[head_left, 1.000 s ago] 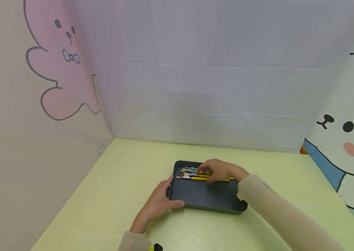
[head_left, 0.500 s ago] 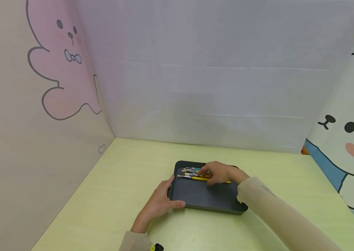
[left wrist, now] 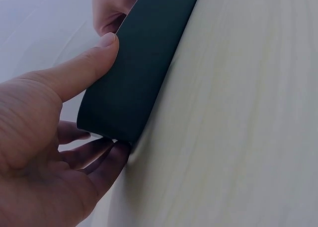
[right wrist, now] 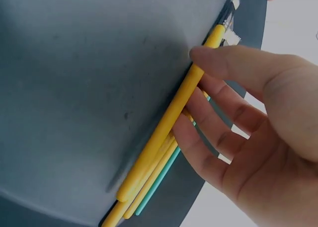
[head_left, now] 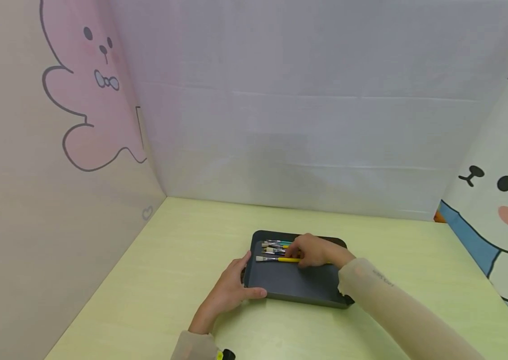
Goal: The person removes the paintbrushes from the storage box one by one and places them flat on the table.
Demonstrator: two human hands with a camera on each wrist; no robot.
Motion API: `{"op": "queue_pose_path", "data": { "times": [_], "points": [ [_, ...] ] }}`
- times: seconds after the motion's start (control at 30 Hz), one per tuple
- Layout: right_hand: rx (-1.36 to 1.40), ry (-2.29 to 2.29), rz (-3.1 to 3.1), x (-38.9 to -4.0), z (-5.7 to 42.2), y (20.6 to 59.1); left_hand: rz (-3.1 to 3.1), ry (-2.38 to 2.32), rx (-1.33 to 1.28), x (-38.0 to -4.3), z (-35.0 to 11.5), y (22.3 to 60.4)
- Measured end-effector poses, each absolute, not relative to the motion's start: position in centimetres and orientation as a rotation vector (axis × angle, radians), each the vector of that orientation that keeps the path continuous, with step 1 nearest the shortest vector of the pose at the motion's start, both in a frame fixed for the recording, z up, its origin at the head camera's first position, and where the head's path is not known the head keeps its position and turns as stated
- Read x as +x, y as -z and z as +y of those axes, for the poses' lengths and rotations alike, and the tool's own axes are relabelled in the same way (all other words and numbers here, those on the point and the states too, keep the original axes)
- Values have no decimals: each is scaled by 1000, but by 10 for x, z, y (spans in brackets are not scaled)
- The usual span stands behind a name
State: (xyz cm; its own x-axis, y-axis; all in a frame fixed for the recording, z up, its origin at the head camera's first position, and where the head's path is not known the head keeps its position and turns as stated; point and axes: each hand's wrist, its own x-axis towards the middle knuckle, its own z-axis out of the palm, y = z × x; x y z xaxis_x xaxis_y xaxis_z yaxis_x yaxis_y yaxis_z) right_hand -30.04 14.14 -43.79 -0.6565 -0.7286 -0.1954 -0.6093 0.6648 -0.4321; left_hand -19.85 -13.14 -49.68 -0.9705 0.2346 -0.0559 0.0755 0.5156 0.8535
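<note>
A dark shallow tray [head_left: 290, 284] lies on the table in the head view. My left hand [head_left: 227, 286] grips its near left corner; in the left wrist view the thumb [left wrist: 97, 55] presses the long side wall and the other fingers bend round the short end. Inside the tray, my right hand [head_left: 313, 250] pinches a paintbrush [right wrist: 166, 120] with a thick yellow handle between thumb and fingers. Its pale flat bristles [head_left: 260, 259] point left. Several other paintbrushes [head_left: 274, 245], with yellow and teal handles, lie along the far side, partly hidden by the right hand.
The pale yellow-green table [head_left: 182, 240] extends round the tray. A white backdrop [head_left: 299, 150] stands behind it, with cartoon-printed side panels on the left and right. A black and yellow item [head_left: 226, 355] shows at the left sleeve.
My right hand has drawn the nearest yellow paintbrush slightly toward the tray's front, apart from the others, and its bristles now show broader. My left hand keeps its grip on the corner.
</note>
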Motion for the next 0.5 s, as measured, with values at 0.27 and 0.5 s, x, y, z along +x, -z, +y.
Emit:
{"op": "queue_pose_path", "data": {
  "times": [0.27, 0.5],
  "points": [
    [-1031, 480, 2577, -298, 137, 440, 2590, -1436, 273, -199, -132, 498],
    [-1050, 498, 2605, -296, 136, 441, 2590, -1434, 271, -200, -132, 499]
  ]
}}
